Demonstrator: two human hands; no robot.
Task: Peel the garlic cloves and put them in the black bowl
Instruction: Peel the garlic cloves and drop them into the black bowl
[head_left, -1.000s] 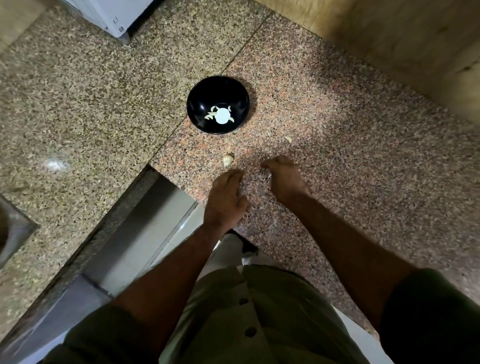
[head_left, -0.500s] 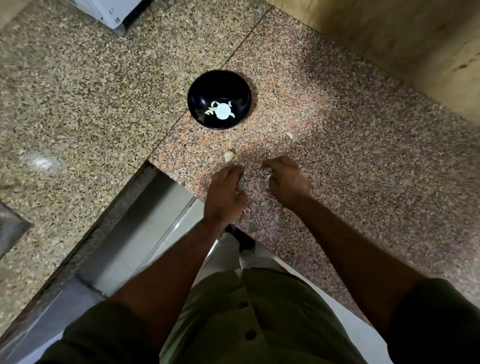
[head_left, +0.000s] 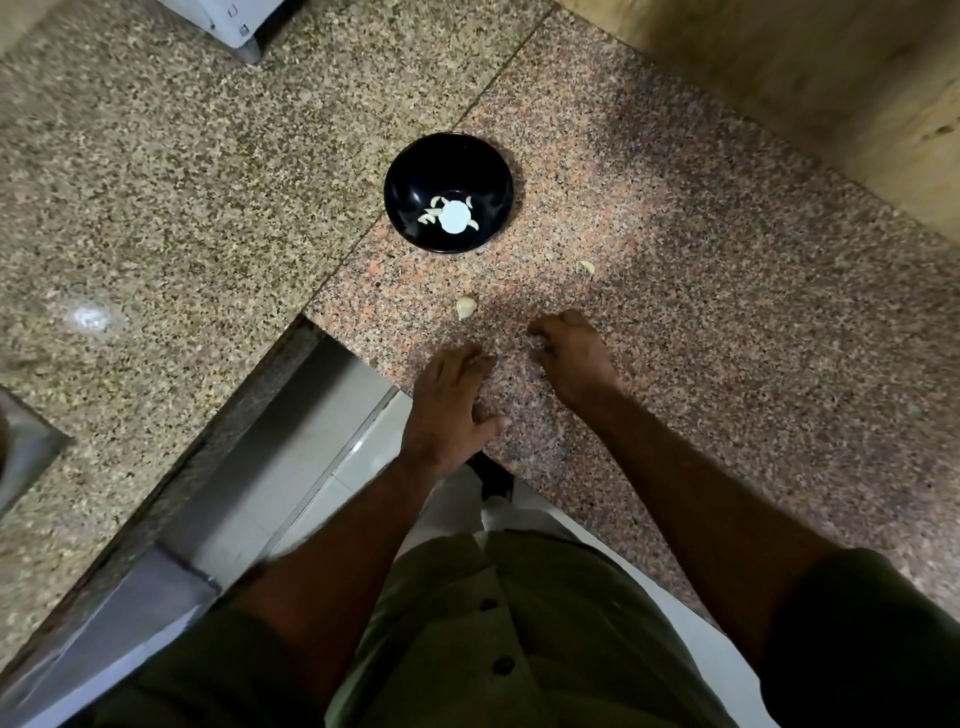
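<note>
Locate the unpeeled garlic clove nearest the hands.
In the head view, the garlic clove lies on the pinkish granite counter, between the black bowl and the left hand, touching neither.

Both hands on the granite counter (head_left: 727, 322), left hand (head_left: 449, 400) flat, right hand (head_left: 569, 353) curled, near black bowl (head_left: 415, 176)

The bowl (head_left: 448, 171) sits on the counter (head_left: 727, 338), cloves (head_left: 445, 214) inside; one clove (head_left: 466, 307) lies before it; another (head_left: 587, 266) to its right.

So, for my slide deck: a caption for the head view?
Both hands rest on the granite counter near a garlic clove, peeled cloves in the black bowl.
</note>
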